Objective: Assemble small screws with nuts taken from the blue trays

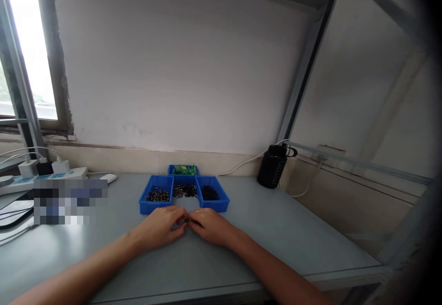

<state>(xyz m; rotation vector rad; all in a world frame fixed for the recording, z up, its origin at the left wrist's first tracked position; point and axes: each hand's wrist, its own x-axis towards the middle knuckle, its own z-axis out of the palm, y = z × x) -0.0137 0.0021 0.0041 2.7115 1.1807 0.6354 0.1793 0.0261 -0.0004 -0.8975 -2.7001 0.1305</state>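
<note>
1. Left hand (165, 224) and right hand (212, 226): both closed, fingertips pinching 1 small part (189, 220) between them; shape too tiny to tell.
2. Just beyond hands: 1 loose pile (184, 190), metallic and black bits, uncountable.
3. Flanking pile: 2 blue, rectangular bins. Left bin (147, 208): shiny bits. Right bin (223, 205): black bits.
4. Farther out: 1 blue rear bin (170, 170), green pieces.
5. Well right of right hand: 1 black cylindrical bottle (271, 169), loop on lid.
6. Under hands: 1 smooth grey tabletop (297, 231).
</note>
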